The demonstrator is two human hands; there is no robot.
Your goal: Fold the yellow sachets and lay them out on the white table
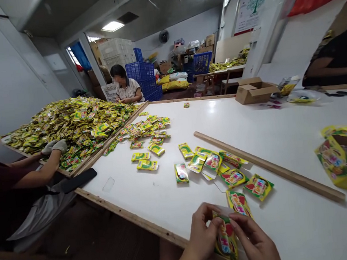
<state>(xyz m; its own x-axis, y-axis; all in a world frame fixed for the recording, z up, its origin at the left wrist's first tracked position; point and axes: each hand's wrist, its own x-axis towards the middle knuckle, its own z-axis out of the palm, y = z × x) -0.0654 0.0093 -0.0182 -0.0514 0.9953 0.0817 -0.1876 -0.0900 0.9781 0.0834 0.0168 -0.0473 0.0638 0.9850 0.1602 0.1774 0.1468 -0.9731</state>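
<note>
Near the table's front edge, my left hand (pixel 205 229) and my right hand (pixel 253 236) both pinch the top end of one small yellow-and-green printed box (pixel 225 241). Its upper flap lies between my fingertips, and part of it is hidden by them. Just beyond my hands another printed carton (pixel 239 203) lies on the white table. Several more small cartons (pixel 232 177) are scattered past it, some with pale flaps sticking out. A single carton (pixel 181 173) lies a little to the left of them.
A wooden strip (pixel 265 166) crosses the table at right. Beyond it sits a larger open display box (pixel 338 155). A cardboard box (pixel 255 90) stands at the back. A huge heap of cartons (pixel 68 123) fills the left side, where a gloved co-worker (pixel 9 174) and another person (pixel 126 87) sit.
</note>
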